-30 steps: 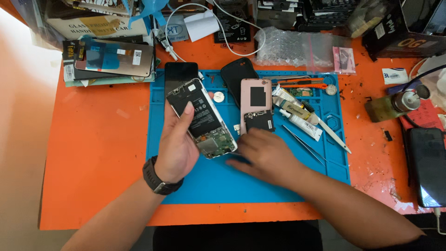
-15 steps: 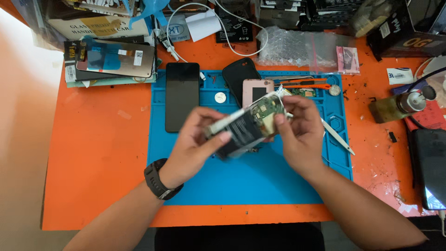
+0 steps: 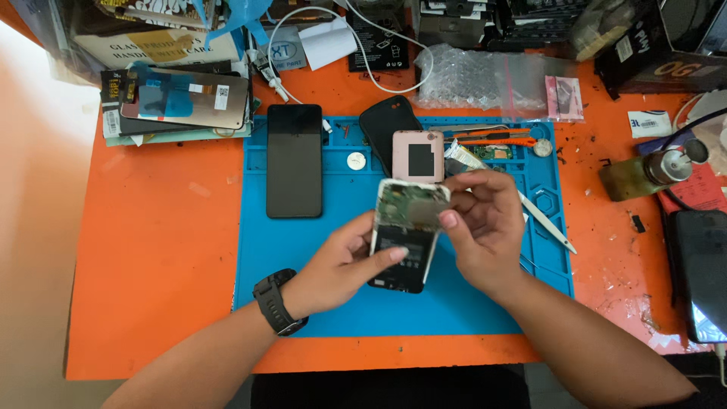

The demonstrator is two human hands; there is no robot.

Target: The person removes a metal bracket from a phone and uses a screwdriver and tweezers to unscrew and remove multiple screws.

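Phone: opened-up phone (image 3: 405, 235), back off, board and battery showing, held up over the middle of the blue mat (image 3: 303, 250), standing roughly upright in the frame and tilted a bit.
Left hand: left hand (image 3: 341, 265) comes in from lower left, fingers clamped on the phone's lower left edge, thumb lying across the battery. Black watch (image 3: 276, 301) on the wrist.
Right hand: right hand (image 3: 485, 227) comes in from lower right, fingers closed on the phone's upper right corner, thumb tip pressing on the board area near the top.
Just behind the phone: pink cover (image 3: 418, 156) lying flat on the mat, touching or just above the phone's top edge in the frame, can't tell which. A black case (image 3: 386, 125) sits just beside it, up and left.
Left of centre: black phone (image 3: 294, 160) lying face up on the mat, well apart from the hands. Small coin cell (image 3: 356, 160) between it and the pink cover.
Right of the hands: white pry tool (image 3: 547, 225) angled across the mat, orange tool (image 3: 496, 140) near the mat's top edge.
Upper left: stack of screen parts (image 3: 182, 102) on the orange table (image 3: 151, 250).
Top centre: white cable (image 3: 356, 45) looping, bubble-wrap bag (image 3: 485, 79) next to it.
Far right: small bottle (image 3: 644, 174) lying on the table, dark phone (image 3: 700, 273) at the frame edge.
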